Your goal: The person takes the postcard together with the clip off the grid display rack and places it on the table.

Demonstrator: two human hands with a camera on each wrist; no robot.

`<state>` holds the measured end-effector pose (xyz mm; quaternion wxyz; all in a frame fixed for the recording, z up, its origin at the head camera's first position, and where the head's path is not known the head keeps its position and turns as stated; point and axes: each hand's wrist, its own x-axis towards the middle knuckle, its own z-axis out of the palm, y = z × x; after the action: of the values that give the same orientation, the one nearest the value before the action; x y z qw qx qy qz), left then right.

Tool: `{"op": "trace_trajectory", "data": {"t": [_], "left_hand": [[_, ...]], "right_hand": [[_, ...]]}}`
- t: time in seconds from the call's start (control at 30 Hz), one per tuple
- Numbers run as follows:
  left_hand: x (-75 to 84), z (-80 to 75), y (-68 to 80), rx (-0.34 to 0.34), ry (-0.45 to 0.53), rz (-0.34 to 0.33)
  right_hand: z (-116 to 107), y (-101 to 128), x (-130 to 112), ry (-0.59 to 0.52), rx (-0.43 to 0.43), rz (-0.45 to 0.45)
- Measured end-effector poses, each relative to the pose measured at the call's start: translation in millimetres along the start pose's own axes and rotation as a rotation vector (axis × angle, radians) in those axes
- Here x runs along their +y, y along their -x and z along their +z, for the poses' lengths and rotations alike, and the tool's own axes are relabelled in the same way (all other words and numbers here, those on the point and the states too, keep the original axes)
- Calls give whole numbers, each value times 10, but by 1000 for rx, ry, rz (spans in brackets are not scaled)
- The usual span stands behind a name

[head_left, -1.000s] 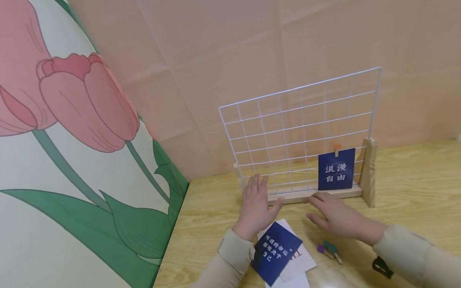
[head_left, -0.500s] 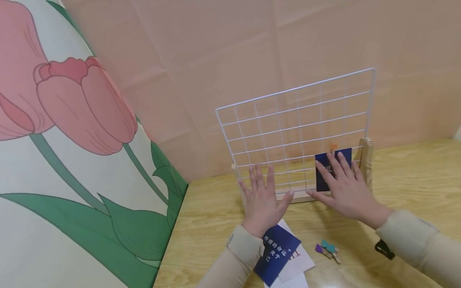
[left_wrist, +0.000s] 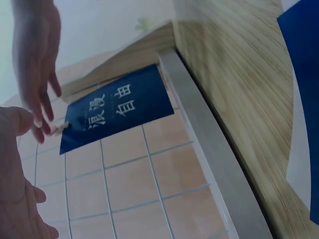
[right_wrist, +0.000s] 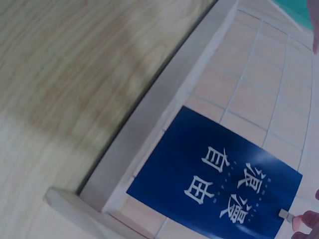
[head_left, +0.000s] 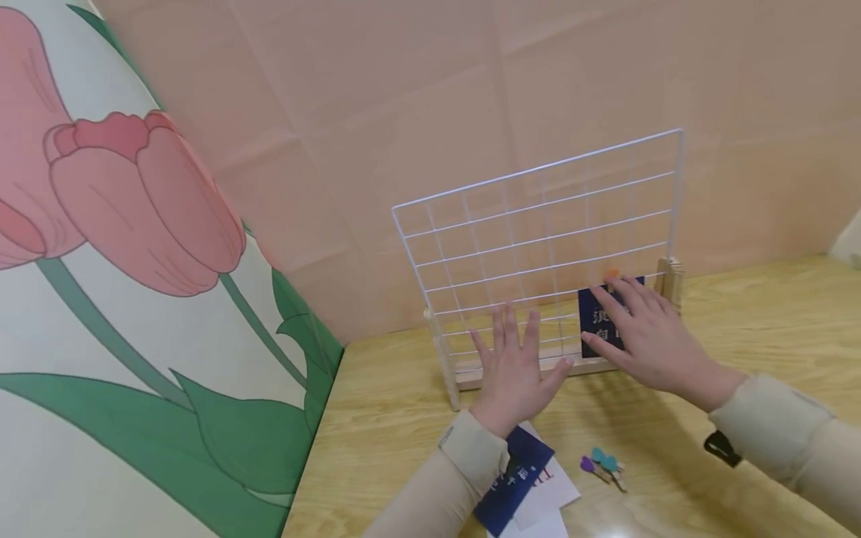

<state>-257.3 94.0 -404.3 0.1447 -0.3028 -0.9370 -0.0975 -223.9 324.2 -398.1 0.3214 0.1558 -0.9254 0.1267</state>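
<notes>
A dark blue card (head_left: 593,321) with white characters hangs low on the right part of a white wire grid (head_left: 504,246). A small wooden clothespin (right_wrist: 285,214) with an orange-pink end holds the card's top edge. My right hand (head_left: 655,336) is in front of the card, fingers extended and partly covering it; in the right wrist view the fingertips (right_wrist: 310,219) are right beside the clothespin. My left hand (head_left: 514,377) is spread, with nothing in it, before the lower left of the grid. In the left wrist view its fingers lie off to one side of the card.
A wooden base (head_left: 471,379) carries the grid upright on the wood-grain table (head_left: 377,418). Near my left sleeve lie another blue card (head_left: 514,482) and white cards (head_left: 554,497). Several heart-topped clothespins (head_left: 608,463), purple and teal, lie to their right. A tulip-print panel (head_left: 155,202) stands at left.
My right hand has risen from the base to the front of the hanging card and its clothespin. My left hand has shifted right, its fingers spreading, and its sleeve now covers more of the loose blue card.
</notes>
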Motion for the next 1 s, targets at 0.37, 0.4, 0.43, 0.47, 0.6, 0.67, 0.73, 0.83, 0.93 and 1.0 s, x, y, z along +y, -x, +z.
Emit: {"op": "trace_trajectory", "data": {"t": [0.37,0.4,0.43,0.47,0.6,0.67,0.73,0.83,0.93,1.0], "left_hand": [[181,66,-113,-31,-20,24],[199,66,-128,-35,-25,27],[219,69,-145,-39,-28,33],[241,67,-162,-45,-28,39],[328,70,-237,-68,-27,64],[365,68,-266,-78,-25,74],[393,69,-289,-82,-24,82],[426,67,-316,-84,-10,83],[443,72,-345,-89,29,87],[452,75,-362,-99,55,91]], "right_hand": [[-151,-101,122,10,1,23],[-164,-115,128,14,-6,30],[-180,-127,131,17,-16,39],[-195,-139,133,17,-25,48],[-257,-201,124,42,-80,73],[-272,-234,118,63,-98,71],[-277,-261,117,84,-88,49],[-283,-293,129,106,-60,12],[-297,-331,152,124,-47,-6],[-313,-361,161,132,-54,-1]]}}
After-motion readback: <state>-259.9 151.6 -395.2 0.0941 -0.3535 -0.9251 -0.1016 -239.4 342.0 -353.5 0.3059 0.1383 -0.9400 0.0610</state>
